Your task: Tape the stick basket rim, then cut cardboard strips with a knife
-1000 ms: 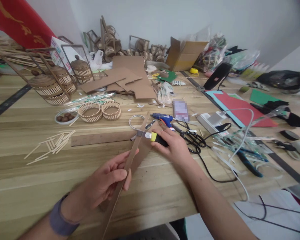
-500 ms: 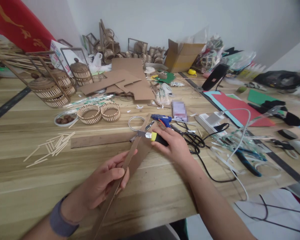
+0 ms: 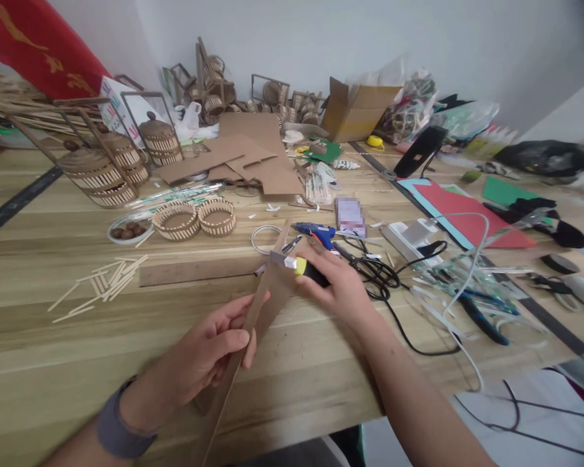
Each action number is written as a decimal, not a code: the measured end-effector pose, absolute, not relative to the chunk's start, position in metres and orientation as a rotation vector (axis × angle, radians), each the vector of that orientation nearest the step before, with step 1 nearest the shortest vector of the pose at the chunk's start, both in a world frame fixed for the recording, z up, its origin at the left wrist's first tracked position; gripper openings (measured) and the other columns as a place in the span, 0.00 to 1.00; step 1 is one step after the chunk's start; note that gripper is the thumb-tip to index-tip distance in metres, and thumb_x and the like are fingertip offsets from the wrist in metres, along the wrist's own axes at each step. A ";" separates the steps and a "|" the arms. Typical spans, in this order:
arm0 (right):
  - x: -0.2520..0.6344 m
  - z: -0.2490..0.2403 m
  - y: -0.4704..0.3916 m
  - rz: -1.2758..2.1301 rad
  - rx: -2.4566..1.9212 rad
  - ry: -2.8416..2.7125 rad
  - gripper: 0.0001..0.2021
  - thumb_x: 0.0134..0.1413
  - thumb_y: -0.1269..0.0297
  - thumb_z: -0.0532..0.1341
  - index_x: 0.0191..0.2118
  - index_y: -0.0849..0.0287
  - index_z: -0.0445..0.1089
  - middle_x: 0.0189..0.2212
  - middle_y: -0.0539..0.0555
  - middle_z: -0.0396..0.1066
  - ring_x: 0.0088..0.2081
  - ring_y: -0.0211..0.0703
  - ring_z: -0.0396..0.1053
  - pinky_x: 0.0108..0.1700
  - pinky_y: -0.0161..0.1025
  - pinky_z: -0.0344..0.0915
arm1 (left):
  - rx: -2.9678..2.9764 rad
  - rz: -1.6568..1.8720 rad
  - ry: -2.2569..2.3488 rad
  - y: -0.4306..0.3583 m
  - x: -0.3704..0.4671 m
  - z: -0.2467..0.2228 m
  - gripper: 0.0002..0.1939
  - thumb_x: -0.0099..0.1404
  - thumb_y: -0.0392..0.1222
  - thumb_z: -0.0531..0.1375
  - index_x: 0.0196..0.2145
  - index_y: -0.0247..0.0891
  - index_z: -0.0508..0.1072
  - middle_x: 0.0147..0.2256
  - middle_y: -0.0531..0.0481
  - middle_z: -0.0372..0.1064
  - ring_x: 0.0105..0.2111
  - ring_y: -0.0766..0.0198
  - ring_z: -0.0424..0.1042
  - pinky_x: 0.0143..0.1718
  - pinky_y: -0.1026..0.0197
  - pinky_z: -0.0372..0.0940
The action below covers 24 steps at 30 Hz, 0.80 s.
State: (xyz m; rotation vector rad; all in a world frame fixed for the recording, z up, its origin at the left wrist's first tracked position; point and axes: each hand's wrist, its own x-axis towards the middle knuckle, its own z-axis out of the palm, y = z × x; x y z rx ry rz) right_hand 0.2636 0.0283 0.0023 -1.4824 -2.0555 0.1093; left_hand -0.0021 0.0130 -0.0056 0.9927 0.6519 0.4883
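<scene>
My left hand [image 3: 226,344] is closed around a long narrow cardboard strip [image 3: 254,312], thumb on its near face. The strip runs from the table's front edge up and away from me, raised at a slant. My right hand [image 3: 338,282] grips a utility knife [image 3: 311,272] with a yellow and black handle. Its blade [image 3: 283,259] lies against the strip near the far end. A blue glue gun [image 3: 316,233] rests just beyond my right hand. Another flat cardboard strip [image 3: 194,271] lies on the table left of the blade.
Two small round stick baskets [image 3: 176,220] stand beside a bowl of brown balls [image 3: 129,230]. Loose wooden sticks [image 3: 104,282] lie at left. Cardboard sheets [image 3: 253,152] lie at the back. A power strip [image 3: 409,240] and black cable [image 3: 387,279] occupy the right, near pliers [image 3: 484,319].
The cardboard strip and my left hand have shifted slightly right. The knife blade remains against the strip near its far end, and my right hand has barely moved.
</scene>
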 end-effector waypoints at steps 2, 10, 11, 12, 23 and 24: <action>0.258 0.003 0.026 0.154 -1.494 -2.121 0.20 0.64 0.51 0.57 0.53 0.57 0.73 0.37 0.58 0.74 0.39 0.50 0.74 0.40 0.42 0.69 | 0.994 0.479 0.653 0.013 -0.002 -0.004 0.38 0.63 0.49 0.61 0.67 0.39 0.56 0.23 0.59 0.66 0.14 0.74 0.49 0.13 0.70 0.44; 0.260 -0.001 0.028 0.102 -1.545 -2.123 0.21 0.63 0.50 0.58 0.54 0.58 0.73 0.37 0.58 0.74 0.40 0.51 0.74 0.40 0.42 0.69 | 1.000 0.459 0.686 0.012 -0.003 -0.002 0.38 0.63 0.49 0.60 0.67 0.38 0.56 0.22 0.59 0.65 0.15 0.73 0.49 0.13 0.70 0.43; 0.261 -0.002 0.028 0.086 -1.540 -2.128 0.21 0.63 0.50 0.58 0.54 0.58 0.73 0.38 0.58 0.74 0.41 0.51 0.74 0.41 0.42 0.69 | 0.993 0.461 0.689 0.012 -0.003 -0.003 0.38 0.62 0.50 0.61 0.67 0.38 0.56 0.22 0.59 0.65 0.15 0.73 0.49 0.13 0.70 0.43; 0.263 -0.003 0.029 0.072 -1.539 -2.127 0.22 0.63 0.49 0.58 0.54 0.58 0.73 0.39 0.59 0.74 0.41 0.51 0.74 0.42 0.42 0.69 | 0.987 0.463 0.690 0.012 -0.004 -0.003 0.39 0.62 0.50 0.61 0.67 0.38 0.56 0.22 0.59 0.65 0.15 0.73 0.48 0.14 0.70 0.44; 0.291 0.000 0.040 0.019 -1.646 -1.646 0.20 0.63 0.48 0.55 0.48 0.56 0.74 0.42 0.60 0.77 0.45 0.54 0.73 0.47 0.47 0.68 | 1.047 0.446 0.696 0.011 -0.013 0.000 0.39 0.61 0.48 0.61 0.67 0.38 0.57 0.21 0.57 0.66 0.16 0.72 0.50 0.16 0.68 0.42; 0.288 0.000 0.040 0.058 -1.626 -1.643 0.20 0.63 0.48 0.54 0.48 0.56 0.74 0.42 0.59 0.78 0.45 0.54 0.73 0.47 0.46 0.68 | 1.054 0.439 0.710 0.012 -0.011 0.001 0.39 0.61 0.48 0.60 0.67 0.37 0.56 0.21 0.57 0.66 0.16 0.72 0.50 0.16 0.68 0.42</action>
